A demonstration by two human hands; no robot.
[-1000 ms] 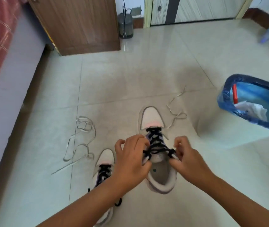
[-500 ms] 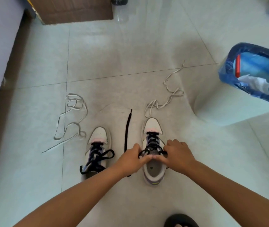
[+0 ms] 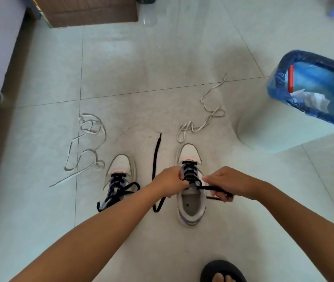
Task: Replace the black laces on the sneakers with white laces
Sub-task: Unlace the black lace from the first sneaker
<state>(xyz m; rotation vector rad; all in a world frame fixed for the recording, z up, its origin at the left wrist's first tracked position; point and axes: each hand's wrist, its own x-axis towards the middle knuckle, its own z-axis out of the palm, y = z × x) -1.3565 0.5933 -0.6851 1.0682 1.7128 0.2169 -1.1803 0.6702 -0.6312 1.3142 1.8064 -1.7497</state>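
I see my right hand (image 3: 230,185) pinching the black lace (image 3: 213,188); left hand (image 3: 169,183) grips the right sneaker (image 3: 190,200); white laces (image 3: 202,121) and bin (image 3: 296,119) nearby.

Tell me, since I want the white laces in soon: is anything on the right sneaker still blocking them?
Yes. The black lace still crosses the eyelets of the right sneaker; the right hand pulls one end out sideways while the left hand holds the shoe. A white lace lies on the floor just beyond its toe.
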